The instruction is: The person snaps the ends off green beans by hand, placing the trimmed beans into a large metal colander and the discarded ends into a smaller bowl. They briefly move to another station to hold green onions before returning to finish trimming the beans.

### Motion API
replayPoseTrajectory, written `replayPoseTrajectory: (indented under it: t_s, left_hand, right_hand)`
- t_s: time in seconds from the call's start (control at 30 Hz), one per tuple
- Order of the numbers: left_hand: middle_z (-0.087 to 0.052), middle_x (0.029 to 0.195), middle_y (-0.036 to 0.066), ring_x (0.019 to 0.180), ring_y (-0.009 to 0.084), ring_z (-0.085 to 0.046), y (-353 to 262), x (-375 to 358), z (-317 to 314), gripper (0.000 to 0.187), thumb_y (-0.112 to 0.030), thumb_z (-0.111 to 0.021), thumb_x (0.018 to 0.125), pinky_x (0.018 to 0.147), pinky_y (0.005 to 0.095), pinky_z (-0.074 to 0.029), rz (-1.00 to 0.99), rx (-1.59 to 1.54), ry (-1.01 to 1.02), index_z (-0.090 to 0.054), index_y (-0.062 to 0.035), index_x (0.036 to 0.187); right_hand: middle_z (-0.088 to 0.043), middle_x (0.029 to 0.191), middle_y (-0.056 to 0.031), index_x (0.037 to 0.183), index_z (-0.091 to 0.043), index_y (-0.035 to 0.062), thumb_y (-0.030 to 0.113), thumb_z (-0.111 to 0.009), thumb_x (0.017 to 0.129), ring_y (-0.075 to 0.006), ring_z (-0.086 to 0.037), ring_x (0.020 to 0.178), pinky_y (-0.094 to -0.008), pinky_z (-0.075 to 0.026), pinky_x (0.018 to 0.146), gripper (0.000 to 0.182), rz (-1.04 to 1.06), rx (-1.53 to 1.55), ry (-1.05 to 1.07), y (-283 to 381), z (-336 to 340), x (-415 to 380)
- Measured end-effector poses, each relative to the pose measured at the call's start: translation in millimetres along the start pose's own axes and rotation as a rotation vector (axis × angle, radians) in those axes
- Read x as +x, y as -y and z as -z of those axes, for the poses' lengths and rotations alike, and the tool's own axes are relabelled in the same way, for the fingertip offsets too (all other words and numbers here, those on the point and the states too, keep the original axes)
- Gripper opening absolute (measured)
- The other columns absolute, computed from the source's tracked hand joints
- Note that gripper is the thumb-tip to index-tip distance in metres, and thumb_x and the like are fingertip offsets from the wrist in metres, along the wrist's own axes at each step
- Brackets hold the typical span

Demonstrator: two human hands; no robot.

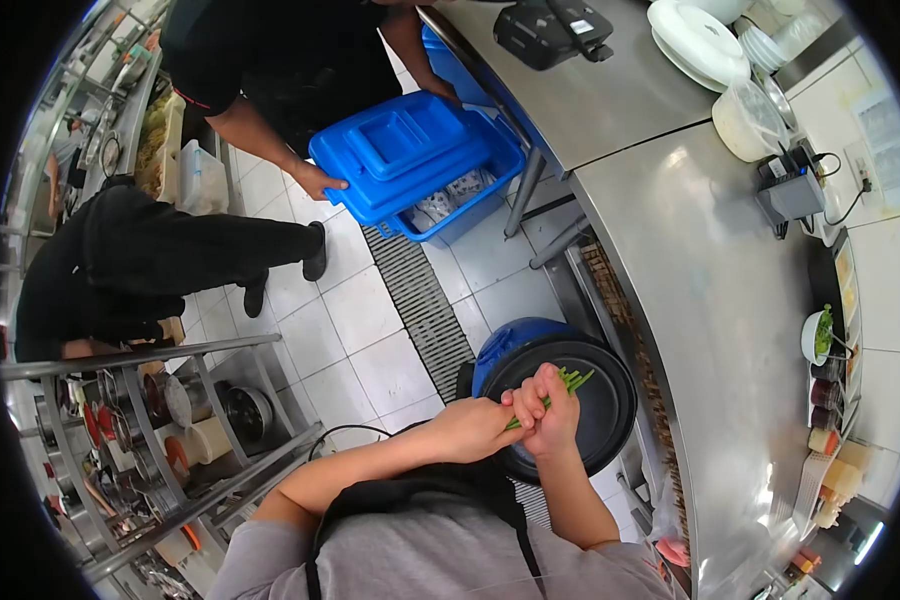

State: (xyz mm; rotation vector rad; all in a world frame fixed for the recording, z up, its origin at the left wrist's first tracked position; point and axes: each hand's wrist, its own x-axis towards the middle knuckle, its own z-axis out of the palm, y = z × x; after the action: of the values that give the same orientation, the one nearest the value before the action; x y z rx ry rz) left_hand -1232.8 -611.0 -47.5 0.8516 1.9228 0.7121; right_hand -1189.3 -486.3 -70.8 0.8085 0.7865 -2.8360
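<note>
Both my hands are together over a round black lid or pan (595,440) that sits on a blue bin (515,340). A small bunch of green stems (575,379) sticks out between them. My left hand (470,428) comes in from the left, closed around the lower part of the bunch. Against it, my right hand (548,408) has its fingers wrapped round the stems just below their tips. Most of the bunch is hidden inside the fingers.
A person in black holds a blue lid (400,150) over a blue tub (505,160). Another dark-clothed person (170,250) stands left. A steel counter (710,330) runs along the right; a metal rack (205,400) is lower left.
</note>
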Motion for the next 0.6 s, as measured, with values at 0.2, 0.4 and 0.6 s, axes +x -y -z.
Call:
replayPoseTrajectory:
  t_s: [0.2, 0.4, 0.6]
  left_hand:
    - [-0.059, 0.074, 0.017, 0.07, 0.0332, -0.057, 27, 24, 46, 0.034, -0.033, -0.046, 0.083, 0.062, 0.0424, -0.044, -0.136, 0.11, 0.254, -0.059, -0.0014, 0.082]
    - [-0.057, 0.09, 0.028, 0.083, 0.0371, -0.057, 110, 159, 132, 0.036, -0.005, -0.043, 0.071, 0.072, 0.0411, -0.045, 0.365, 0.277, -0.272, -0.049, 0.0095, 0.103]
    - [-0.052, 0.106, 0.029, 0.097, 0.0389, -0.053, 141, 186, 88, 0.043, -0.006, -0.042, 0.071, 0.082, 0.0387, -0.043, 0.406, 0.119, -0.304, -0.045, 0.0116, 0.11]
  right_hand:
    - [-0.031, 0.044, 0.0017, 0.063, -0.039, 0.0122, 0.024, -0.045, 0.088, -0.0099, -0.03, 0.035, -0.0319, -0.04, 0.055, 0.028, 0.135, 0.034, -0.091, 9, 13, -1]
    - [-0.029, 0.044, 0.0011, 0.069, -0.045, 0.0109, 0.023, -0.046, 0.088, -0.0095, -0.03, 0.035, -0.0278, -0.036, 0.044, 0.022, 0.214, 0.034, -0.16, 27, 25, -7]
    - [-0.03, 0.043, 0.0008, 0.073, -0.048, 0.0094, 0.021, -0.048, 0.086, -0.0106, -0.032, 0.035, -0.0291, -0.036, 0.041, 0.018, 0.153, -0.022, -0.191, 15, 32, -22]
